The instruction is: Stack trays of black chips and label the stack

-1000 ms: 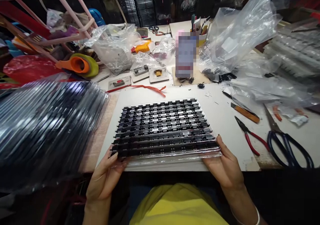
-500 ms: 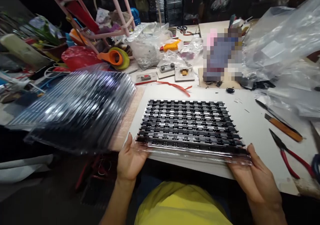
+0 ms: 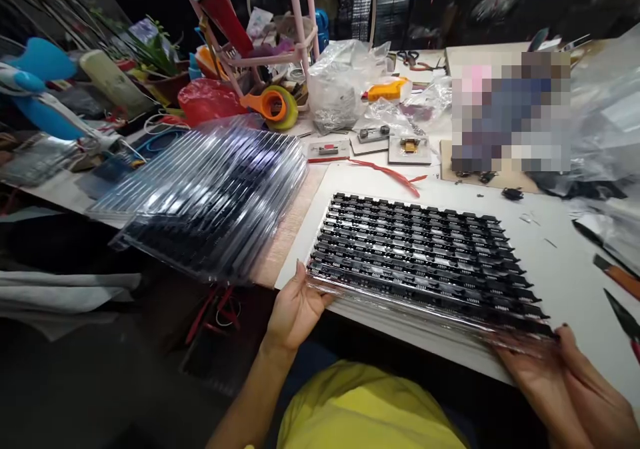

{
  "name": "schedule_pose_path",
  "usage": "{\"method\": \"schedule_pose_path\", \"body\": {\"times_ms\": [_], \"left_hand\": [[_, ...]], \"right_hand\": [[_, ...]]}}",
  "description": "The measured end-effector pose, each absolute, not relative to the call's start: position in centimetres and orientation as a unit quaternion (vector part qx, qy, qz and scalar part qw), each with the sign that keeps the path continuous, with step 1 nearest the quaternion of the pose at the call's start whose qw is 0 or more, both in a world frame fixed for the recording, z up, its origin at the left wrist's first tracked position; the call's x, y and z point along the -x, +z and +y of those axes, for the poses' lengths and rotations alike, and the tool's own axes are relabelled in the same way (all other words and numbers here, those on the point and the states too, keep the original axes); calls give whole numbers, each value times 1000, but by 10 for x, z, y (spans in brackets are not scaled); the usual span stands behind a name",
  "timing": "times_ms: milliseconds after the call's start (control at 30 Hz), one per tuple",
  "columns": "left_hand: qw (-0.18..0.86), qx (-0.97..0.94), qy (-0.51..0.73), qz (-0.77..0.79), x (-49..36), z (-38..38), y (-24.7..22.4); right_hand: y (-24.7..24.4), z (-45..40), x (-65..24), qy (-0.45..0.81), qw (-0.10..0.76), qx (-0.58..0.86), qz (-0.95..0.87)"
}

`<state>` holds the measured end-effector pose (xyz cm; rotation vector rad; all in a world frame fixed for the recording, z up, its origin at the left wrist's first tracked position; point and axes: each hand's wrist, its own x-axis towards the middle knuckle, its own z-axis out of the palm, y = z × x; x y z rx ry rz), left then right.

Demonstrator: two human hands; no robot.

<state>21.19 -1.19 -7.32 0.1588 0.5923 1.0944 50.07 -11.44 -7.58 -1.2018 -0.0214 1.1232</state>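
A clear plastic tray filled with rows of small black parts lies over the front of the white board. My left hand grips its near left corner, thumb on top and fingers beneath. At the near right corner my right hand holds the tray the same way, its fingers partly under the plastic. To the left, a stack of clear trays with dark contents rests on the table, apart from both hands.
Behind the tray lie a red twisted strip, small metal parts on pads and plastic bags. A tape roll stands by a pink rack. Pliers and an orange-handled tool lie at right.
The view has swung left, so everything sits further right in the picture. The tray looks more slanted, its right end nearer to me. Both hands still hold it.
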Motion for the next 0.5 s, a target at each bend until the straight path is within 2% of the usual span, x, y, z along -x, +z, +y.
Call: {"method": "schedule_pose_path", "body": {"times_ms": [233, 500], "left_hand": [[807, -72, 508, 292, -214, -8, -72], [798, -74, 502, 324, -214, -8, -71]], "right_hand": [[-80, -110, -497, 488, 707, 509, -65], [-84, -109, -501, 534, 716, 450, -27]]}}
